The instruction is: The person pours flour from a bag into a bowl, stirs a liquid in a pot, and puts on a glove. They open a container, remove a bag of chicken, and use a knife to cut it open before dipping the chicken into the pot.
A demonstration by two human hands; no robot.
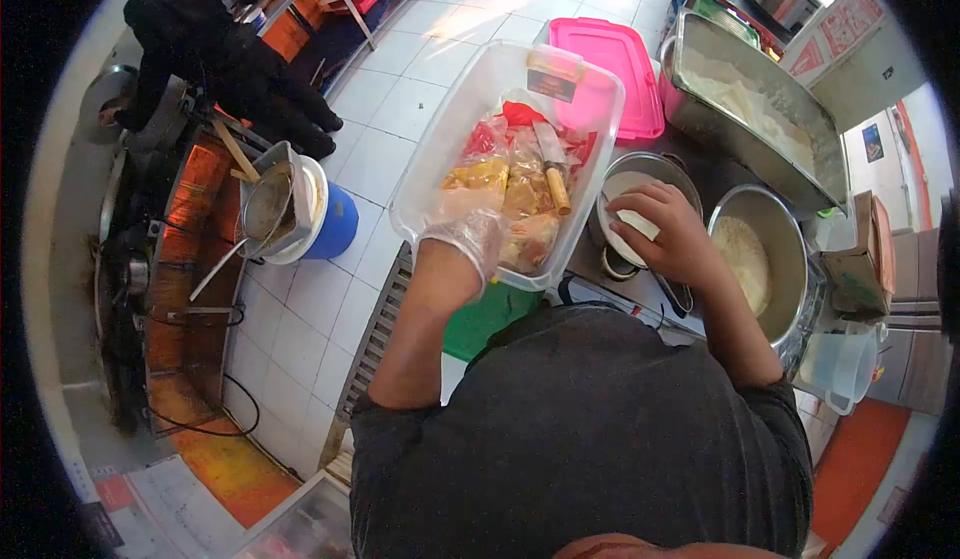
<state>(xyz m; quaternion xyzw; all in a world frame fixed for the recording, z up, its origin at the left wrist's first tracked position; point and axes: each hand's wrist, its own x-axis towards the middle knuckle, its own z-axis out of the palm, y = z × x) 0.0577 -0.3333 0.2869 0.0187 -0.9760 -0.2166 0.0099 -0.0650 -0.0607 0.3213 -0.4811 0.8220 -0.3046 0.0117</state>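
My left hand (466,227), in a thin clear plastic glove, reaches over the near rim of a large clear plastic bin (415,174). It lies against plastic bags of yellowish food (475,174); its fingertips blend into them, so I cannot tell whether they grip. A knife (553,169) with a wooden handle rests on top of the bags, and red plastic (522,114) shows behind. My right hand (660,224) is bare, its fingers apart and slightly bent over a white bowl (632,221) inside a metal pot (680,174).
A pink lid (645,109) lies behind the bin. To the right stand a deep metal tray (835,164) of white powder and a metal bowl (795,269). A blue bucket (335,224) stands on the tiled floor at left, near a person in black (225,54) by the stove.
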